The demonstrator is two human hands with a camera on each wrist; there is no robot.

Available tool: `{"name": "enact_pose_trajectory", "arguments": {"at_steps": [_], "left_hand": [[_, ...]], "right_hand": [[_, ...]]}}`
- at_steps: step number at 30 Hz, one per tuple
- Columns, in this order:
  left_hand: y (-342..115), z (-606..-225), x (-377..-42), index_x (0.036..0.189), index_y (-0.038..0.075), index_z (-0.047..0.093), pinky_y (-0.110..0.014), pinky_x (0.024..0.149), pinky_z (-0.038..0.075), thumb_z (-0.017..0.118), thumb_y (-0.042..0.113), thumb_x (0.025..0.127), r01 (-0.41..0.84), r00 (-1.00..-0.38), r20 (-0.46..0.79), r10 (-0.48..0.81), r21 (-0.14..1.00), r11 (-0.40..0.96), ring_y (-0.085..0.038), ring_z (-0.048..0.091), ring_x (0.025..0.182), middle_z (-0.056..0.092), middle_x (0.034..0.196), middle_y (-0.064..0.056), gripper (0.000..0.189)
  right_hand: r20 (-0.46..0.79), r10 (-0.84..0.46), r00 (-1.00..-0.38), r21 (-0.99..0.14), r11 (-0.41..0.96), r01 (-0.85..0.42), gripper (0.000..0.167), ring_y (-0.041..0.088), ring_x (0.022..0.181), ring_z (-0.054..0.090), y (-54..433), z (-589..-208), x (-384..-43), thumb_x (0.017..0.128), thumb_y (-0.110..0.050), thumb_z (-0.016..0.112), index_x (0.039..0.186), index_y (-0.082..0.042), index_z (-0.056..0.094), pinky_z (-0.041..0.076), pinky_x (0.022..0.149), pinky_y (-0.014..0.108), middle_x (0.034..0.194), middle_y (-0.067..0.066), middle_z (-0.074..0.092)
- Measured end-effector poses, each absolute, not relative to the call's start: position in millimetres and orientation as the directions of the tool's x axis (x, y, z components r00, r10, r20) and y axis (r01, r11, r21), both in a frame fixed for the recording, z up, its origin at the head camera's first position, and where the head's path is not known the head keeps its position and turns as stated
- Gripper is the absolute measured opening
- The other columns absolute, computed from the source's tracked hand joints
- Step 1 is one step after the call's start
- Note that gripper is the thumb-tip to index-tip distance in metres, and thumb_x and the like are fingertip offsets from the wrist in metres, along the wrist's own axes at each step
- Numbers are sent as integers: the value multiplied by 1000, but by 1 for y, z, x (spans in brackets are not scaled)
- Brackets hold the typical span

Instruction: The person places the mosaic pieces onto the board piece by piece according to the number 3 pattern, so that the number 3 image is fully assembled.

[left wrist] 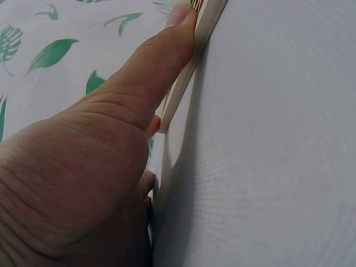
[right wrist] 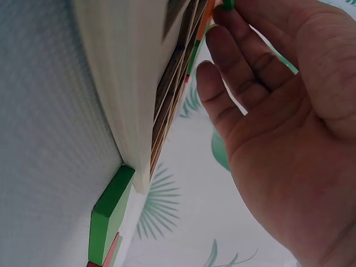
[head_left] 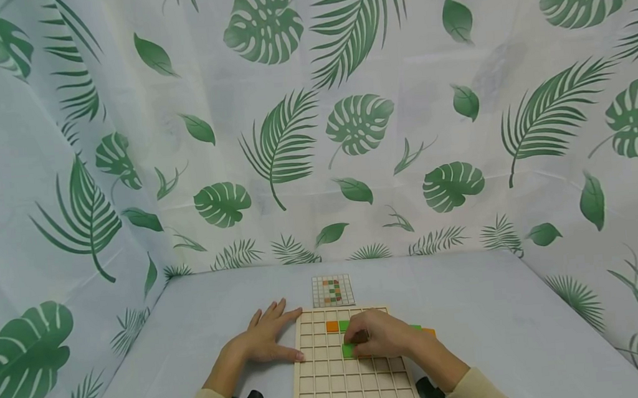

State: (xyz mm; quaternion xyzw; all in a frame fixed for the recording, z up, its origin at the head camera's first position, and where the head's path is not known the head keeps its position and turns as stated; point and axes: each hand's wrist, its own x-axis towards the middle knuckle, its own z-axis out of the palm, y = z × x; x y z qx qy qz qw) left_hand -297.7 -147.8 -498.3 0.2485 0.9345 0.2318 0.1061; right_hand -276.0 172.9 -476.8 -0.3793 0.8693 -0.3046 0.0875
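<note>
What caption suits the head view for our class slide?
Left hand touches a wooden grid board; right hand pinches a green tile.

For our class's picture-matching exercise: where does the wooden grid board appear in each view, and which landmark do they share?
Head: wooden grid board at lower centre.
Left wrist: board at top centre, slanting.
Right wrist: board at upper left, edge nearest.
Shared landmark: leaf-print cloth.

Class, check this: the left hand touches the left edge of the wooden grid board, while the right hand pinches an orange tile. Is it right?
No: the tile in the right hand is green, not orange, as the head view shows. The left hand touches the left edge of the wooden grid board.
</note>
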Motion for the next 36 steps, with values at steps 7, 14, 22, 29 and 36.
{"name": "enact_pose_trajectory", "arguments": {"at_steps": [7, 14, 22, 29, 36], "left_hand": [[-148, -499, -298, 163, 27, 37, -69, 127, 3, 80, 68, 78, 414, -854, -85, 513, 485, 770, -45, 8, 161, 13, 173, -23, 103], [-147, -497, -297, 163, 27, 37, -68, 128, 3, 80, 68, 78, 412, -854, -89, 512, 484, 772, -45, 8, 161, 13, 173, -23, 104], [-148, -498, -297, 163, 26, 37, -69, 127, 3, 80, 68, 78, 418, -852, -84, 517, 487, 767, -45, 8, 161, 13, 173, -24, 104], [-148, -500, -298, 163, 26, 37, -69, 127, 4, 81, 68, 78, 416, -854, -83, 514, 484, 770, -45, 9, 161, 14, 173, -23, 104], [-148, -499, -297, 163, 25, 38, -69, 127, 4, 81, 68, 78, 421, -853, -74, 517, 489, 764, -45, 10, 161, 15, 173, -23, 105]], "right_hand": [[60, -719, -692, -571, 544, -615, 15, 2, 86, 59, 173, -478, -278, 88, -14, 84, 101, -21, 82, 53, 78, 20, 96, -15, 71], [55, -729, -682, -580, 533, -617, 14, 1, 82, 58, 173, -477, -278, 88, -14, 83, 102, -19, 83, 52, 74, 19, 94, -13, 70], [57, -745, -665, -598, 508, -620, 16, -1, 80, 58, 174, -478, -277, 89, -12, 82, 105, -15, 83, 53, 73, 18, 94, -12, 70], [63, -750, -658, -593, 502, -629, 17, -3, 82, 59, 175, -479, -277, 90, -14, 82, 106, -14, 84, 54, 73, 17, 94, -11, 70], [93, -754, -650, -581, 490, -650, 17, -3, 85, 62, 175, -478, -277, 89, -13, 83, 106, -13, 84, 55, 75, 18, 94, -9, 72]]}}
